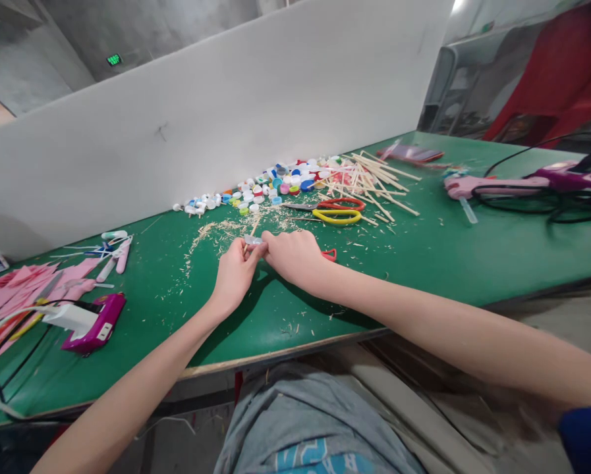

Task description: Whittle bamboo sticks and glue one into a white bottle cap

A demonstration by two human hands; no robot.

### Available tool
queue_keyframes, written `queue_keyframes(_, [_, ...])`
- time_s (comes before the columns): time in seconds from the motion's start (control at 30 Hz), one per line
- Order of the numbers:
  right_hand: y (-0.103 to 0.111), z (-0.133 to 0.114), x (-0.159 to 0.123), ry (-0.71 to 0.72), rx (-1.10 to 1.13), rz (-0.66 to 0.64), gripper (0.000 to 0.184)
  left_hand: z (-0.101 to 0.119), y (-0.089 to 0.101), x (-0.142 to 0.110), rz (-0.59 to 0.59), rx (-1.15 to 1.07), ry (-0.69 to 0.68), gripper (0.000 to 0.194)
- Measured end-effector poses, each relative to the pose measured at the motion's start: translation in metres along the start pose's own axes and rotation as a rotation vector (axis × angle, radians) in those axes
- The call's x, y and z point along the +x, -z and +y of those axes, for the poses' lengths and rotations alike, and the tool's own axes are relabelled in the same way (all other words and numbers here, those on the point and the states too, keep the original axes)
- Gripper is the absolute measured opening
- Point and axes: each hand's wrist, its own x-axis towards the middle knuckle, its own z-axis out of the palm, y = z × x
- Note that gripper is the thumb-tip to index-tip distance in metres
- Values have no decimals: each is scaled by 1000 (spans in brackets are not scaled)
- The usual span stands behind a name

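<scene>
My left hand [234, 273] is closed in a pinch on a thin wooden stick [255, 225] whose upper end points away from me. A small whitish, translucent piece [253, 240] sits at the fingertips, between both hands. My right hand [295, 258] is curled shut, its thumb side meeting the left fingertips at that piece; what its fingers close on is hidden. From behind the right wrist shows a red loop handle [330, 255], and I cannot tell whether the hand holds it. Wood shavings [215, 232] lie scattered around the hands.
Scissors with red and yellow handles [338, 216] lie beyond my right hand. Behind them are bottle caps [275, 184] and loose wooden sticks [381, 178]. Glue guns [493, 185] with cables lie right; a purple power strip [97, 322] and pink sheets [16, 293] left. A white partition [226, 105] stands behind.
</scene>
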Motion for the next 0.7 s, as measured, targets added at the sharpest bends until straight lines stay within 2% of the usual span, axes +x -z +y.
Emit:
queue_keyframes(0.07, [5,3,4,-41,8,20,36,0,-1,0,22,13,10,42])
queue_keyframes(0.2, [15,19,14,-169,17,137,48,0,-3,-1,60,28,-8,44])
queue_keyframes(0.3, [14,30,19,-203,18,176,50,0,-3,1,67,3,-4,43])
queue_keyframes(0.47, [4,33,20,-196,24,164,48,-2,-2,4,89,-51,12,40])
queue_keyframes(0.7, [9,28,17,-91,22,183,46,-8,-5,5,54,-135,4,37])
